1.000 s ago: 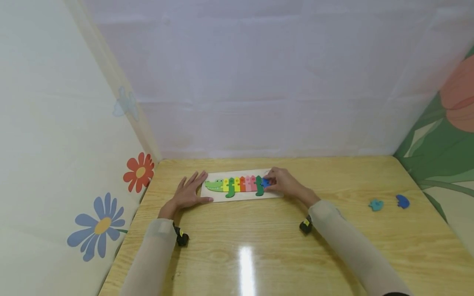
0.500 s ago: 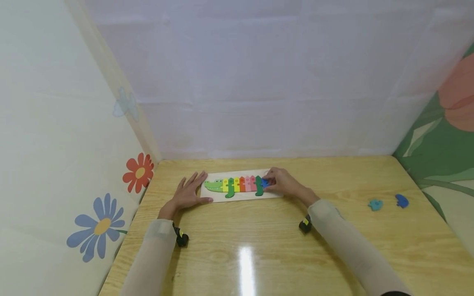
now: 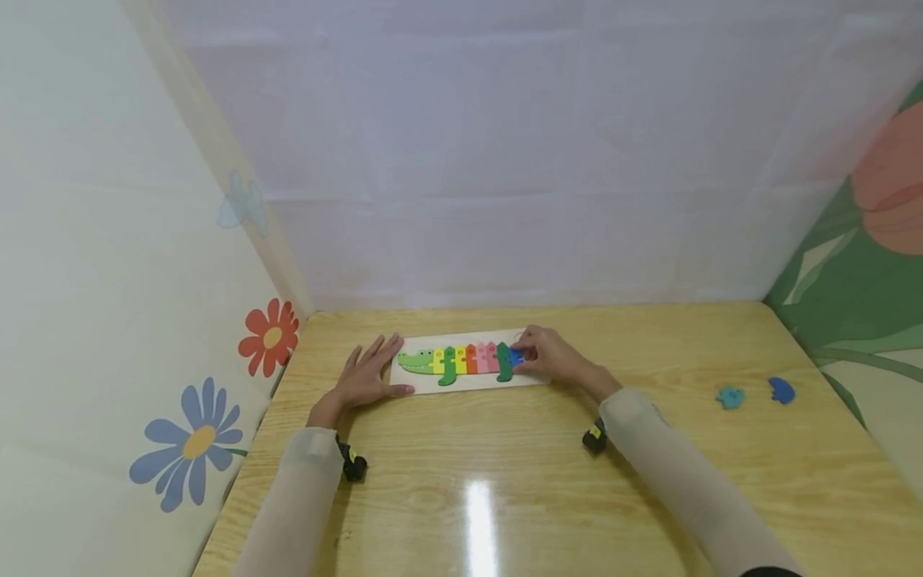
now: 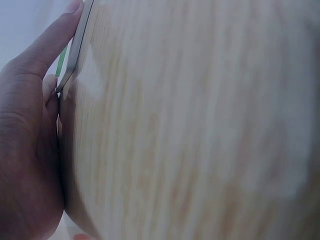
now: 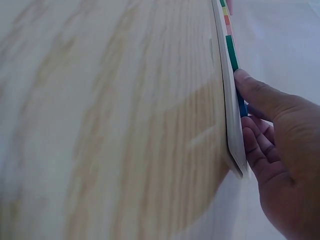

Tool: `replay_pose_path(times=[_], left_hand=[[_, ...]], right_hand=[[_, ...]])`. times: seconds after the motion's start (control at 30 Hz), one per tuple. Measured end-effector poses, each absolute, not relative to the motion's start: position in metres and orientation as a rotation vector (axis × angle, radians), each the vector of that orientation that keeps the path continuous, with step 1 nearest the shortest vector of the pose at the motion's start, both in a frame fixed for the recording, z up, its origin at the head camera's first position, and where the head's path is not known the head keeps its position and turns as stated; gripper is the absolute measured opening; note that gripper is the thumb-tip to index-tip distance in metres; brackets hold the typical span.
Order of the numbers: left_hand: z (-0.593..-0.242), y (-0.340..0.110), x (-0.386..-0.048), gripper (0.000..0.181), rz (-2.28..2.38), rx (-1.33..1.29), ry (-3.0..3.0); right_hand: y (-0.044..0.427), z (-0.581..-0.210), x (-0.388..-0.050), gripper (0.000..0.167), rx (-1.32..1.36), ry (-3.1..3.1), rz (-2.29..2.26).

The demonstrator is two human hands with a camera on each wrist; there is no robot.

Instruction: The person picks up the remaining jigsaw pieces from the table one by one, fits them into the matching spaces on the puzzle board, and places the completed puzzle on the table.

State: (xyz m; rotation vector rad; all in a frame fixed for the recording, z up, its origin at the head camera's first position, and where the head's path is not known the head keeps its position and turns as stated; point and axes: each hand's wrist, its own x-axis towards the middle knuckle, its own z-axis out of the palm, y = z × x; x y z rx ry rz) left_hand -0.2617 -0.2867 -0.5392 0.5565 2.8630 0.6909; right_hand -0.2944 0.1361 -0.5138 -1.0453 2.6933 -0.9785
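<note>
A pale wooden puzzle board point(image 3: 472, 386) lies near the back of the table, bearing a crocodile made of coloured pieces. Its light green head piece point(image 3: 416, 362) is on the left, followed by yellow, green, red and pink pieces. At the board's left end my left hand point(image 3: 366, 378) rests with spread, straight fingers touching the edge and corner. My right hand point(image 3: 555, 357) pinches a blue puzzle piece point(image 3: 515, 357) between thumb and fingers, right beside the dark green leg piece point(image 3: 504, 365). In the right wrist view, the blue piece point(image 5: 242, 107) sits against the board, partly hidden by the fingers.
A teal puzzle piece point(image 3: 731, 397) and a dark blue curved piece point(image 3: 782, 390) lie on the wooden table point(image 3: 534, 489) at the right. A white cloth wall point(image 3: 534, 160) stands behind the table. Flower-printed panels point(image 3: 195, 441) flank both sides.
Hardly anything differs. Both hands keep their places on the board and the blue piece; the view has shifted very slightly.
</note>
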Motion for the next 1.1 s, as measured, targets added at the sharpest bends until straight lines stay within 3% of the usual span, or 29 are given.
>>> replay_pose_path(times=[1.1], left_hand=[[-0.527,-0.277,-0.257,0.112,0.661,0.523,2.852]], right_hand=[[0.156,-0.507,-0.280,0.055,-1.041,2.837,-0.869]])
